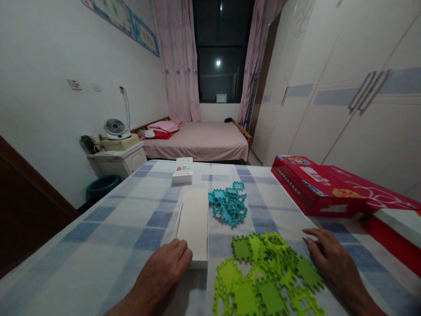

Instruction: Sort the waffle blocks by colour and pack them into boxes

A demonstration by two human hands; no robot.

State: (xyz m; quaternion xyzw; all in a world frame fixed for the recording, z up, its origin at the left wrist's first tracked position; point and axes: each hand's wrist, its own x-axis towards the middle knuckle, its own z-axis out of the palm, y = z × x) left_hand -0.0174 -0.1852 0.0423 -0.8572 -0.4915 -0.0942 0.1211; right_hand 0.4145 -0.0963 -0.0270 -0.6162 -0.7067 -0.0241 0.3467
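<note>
My left hand [167, 265] has its fingers curled together over the near left corner of a long, shallow white box [194, 221], which lies flat on the table. On the other side, my right hand [332, 254] rests by the tablecloth with fingers stretched out and holds nothing. Just left of it spreads a loose pile of green toothed plastic building pieces [246, 296], some solid squares and some with cut-outs. Beyond them sits a heap of teal toothed building pieces [230, 206], close to the white box's right side. The left fingertips are partly hidden.
A small white carton [183, 171] stands at the table's far side. Large red boxes [315, 186] take up the right side. Under everything lies a blue-and-white checked tablecloth [115, 232]. Past the table are a bed [207, 140] and a fan [116, 128] on a cabinet.
</note>
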